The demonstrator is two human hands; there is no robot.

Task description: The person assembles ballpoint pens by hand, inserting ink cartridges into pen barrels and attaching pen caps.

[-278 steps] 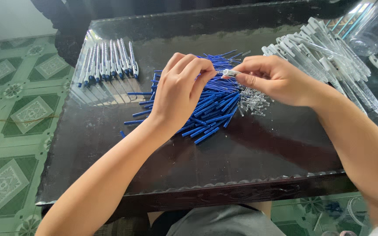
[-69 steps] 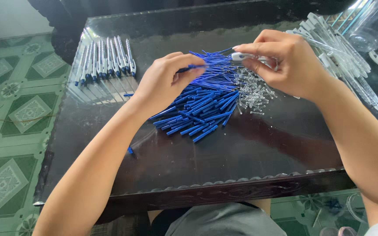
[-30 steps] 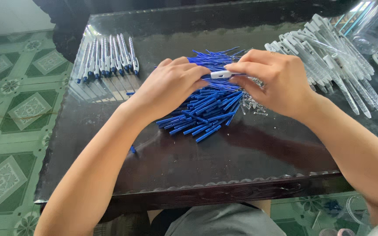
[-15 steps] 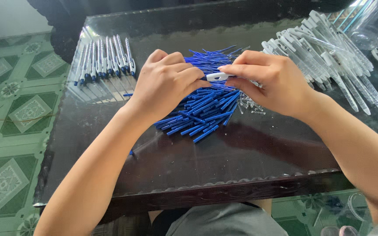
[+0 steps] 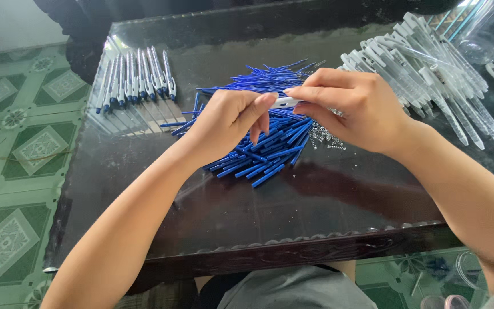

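Green patterned floor tiles (image 5: 12, 143) lie at nine o'clock of the dark glass-topped table (image 5: 293, 212). Finished pens (image 5: 135, 77) sit at ten o'clock. The left hand (image 5: 227, 123) and right hand (image 5: 353, 109) pinch a white pen barrel (image 5: 286, 102) above blue refills (image 5: 270, 143); small springs (image 5: 321, 136), perhaps, lie beside them. White barrels (image 5: 430, 74) fill two o'clock.

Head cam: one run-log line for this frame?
left hand: pinches white pen barrel | right hand: grips same barrel | below: blue refill pile, springs | left: assembled pens | right: empty barrels
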